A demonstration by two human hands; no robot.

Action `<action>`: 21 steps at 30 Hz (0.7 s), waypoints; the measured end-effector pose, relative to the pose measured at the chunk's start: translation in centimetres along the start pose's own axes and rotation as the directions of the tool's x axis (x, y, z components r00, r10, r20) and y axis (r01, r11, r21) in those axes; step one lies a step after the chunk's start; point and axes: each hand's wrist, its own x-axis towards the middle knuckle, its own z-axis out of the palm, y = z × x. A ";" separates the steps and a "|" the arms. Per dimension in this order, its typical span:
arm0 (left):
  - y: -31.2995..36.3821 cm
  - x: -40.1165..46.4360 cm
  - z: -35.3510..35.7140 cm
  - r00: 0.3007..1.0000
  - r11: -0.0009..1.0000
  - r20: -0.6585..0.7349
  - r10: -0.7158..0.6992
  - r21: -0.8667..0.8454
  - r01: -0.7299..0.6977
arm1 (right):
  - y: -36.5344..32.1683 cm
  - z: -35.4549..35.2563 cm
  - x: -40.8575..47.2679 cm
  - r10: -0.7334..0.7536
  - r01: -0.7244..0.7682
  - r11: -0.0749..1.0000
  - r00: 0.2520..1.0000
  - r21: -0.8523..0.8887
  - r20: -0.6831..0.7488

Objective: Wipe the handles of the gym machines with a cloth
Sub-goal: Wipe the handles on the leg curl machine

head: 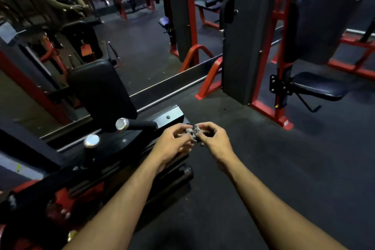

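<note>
Both hands, left hand [175,141] and right hand [213,139], pinch with curled fingers a small crumpled grey mottled cloth [192,132] bunched between their fingertips, just right of two chrome-capped black handles [135,125].

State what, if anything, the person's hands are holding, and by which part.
Both hands, left hand and right hand, pinch a small bunched grey cloth between them at the fingertips, each gripping its own side of the wad.
</note>
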 end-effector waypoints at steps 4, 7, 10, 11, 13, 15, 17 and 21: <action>1.4 4.3 3.0 0.998 0.997 -0.005 0.060 -0.049 -0.060 | -1.0 -3.6 2.7 0.000 0.002 0.999 0.998 0.033 -0.059; 2.3 8.9 4.9 0.997 0.996 -0.038 0.066 -0.059 -0.068 | -0.6 -6.0 6.0 0.020 -0.019 1.000 0.991 0.008 -0.131; 2.5 13.7 6.6 0.996 0.993 -0.028 0.088 -0.077 -0.090 | -0.4 -8.5 9.5 0.034 -0.034 0.999 0.985 0.001 -0.168; 2.5 15.4 7.0 0.995 0.991 -0.024 0.098 -0.086 -0.100 | -0.5 -9.2 10.6 0.034 -0.037 0.999 0.986 -0.014 -0.165; 2.1 18.8 8.1 0.994 0.988 -0.017 0.104 -0.110 -0.105 | -0.6 -10.8 13.0 0.039 -0.048 0.997 0.991 -0.066 -0.127; 1.8 21.5 8.6 0.995 0.985 -0.015 0.100 -0.136 -0.101 | -0.5 -11.7 15.3 0.052 -0.060 0.990 0.997 -0.129 -0.061; 1.7 23.9 8.7 0.997 0.982 -0.029 0.071 -0.174 -0.075 | -0.4 -12.1 17.9 0.069 -0.070 0.979 0.998 -0.192 -0.013; 1.8 28.0 7.4 0.998 0.970 -0.060 0.036 -0.237 -0.049 | 0.2 -11.3 23.3 0.086 -0.076 0.969 0.996 -0.234 0.032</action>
